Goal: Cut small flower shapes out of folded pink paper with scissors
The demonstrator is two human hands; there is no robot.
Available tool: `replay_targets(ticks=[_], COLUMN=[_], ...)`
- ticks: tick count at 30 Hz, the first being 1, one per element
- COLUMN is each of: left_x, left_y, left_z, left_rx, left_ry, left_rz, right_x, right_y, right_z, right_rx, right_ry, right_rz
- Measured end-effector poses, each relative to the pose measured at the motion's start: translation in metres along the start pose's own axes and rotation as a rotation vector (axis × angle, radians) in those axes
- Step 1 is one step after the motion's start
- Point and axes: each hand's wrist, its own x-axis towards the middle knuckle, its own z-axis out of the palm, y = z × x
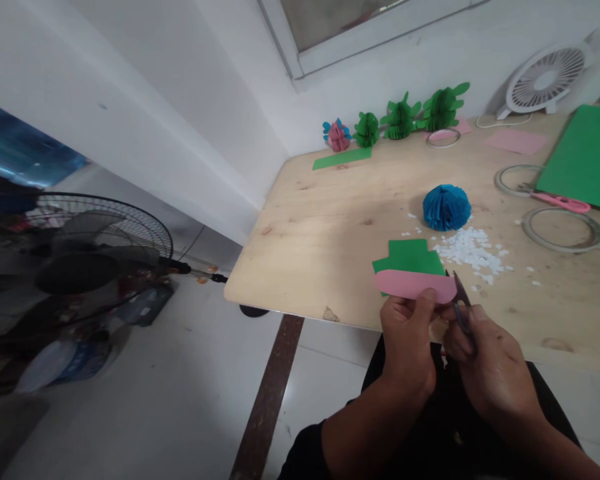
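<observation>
A pink paper strip (410,284) with rounded corners is pinched between the thumb and fingers of my left hand (409,333). My right hand (487,353) is closed on dark-bladed scissors (462,291), whose parted blades point up at the strip's right end. Behind the strip, green paper pieces (410,256) lie on the wooden table (330,233). Small white paper scraps (473,252) are scattered just right of them. Farther back sits a round blue honeycomb paper ball (447,207).
Green paper figures (403,117) and a pink one (337,135) line the wall. Tape rings (563,230), pink-handled scissors (565,201), green sheets (587,157) and a white fan (545,80) are at right. A black floor fan (80,260) stands left of the table.
</observation>
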Motion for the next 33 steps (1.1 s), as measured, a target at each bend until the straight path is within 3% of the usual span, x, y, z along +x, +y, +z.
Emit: replay_targets(ticks=[9, 16, 33], left_x=[-0.002, 0.003, 0.021], left_y=[0.000, 0.010, 0.034], left_z=[-0.001, -0.007, -0.031], left_rx=[-0.006, 0.061, 0.316], left_ry=[-0.036, -0.119, -0.334], left_rz=[0.009, 0.022, -0.110], right_x=[-0.002, 0.000, 0.001], right_y=[0.000, 0.005, 0.011], right_z=[0.000, -0.013, -0.032], right_rx=[0.007, -0.034, -0.210], right_ry=[-0.016, -0.026, -0.064], right_rz=[-0.017, -0.013, 0.083])
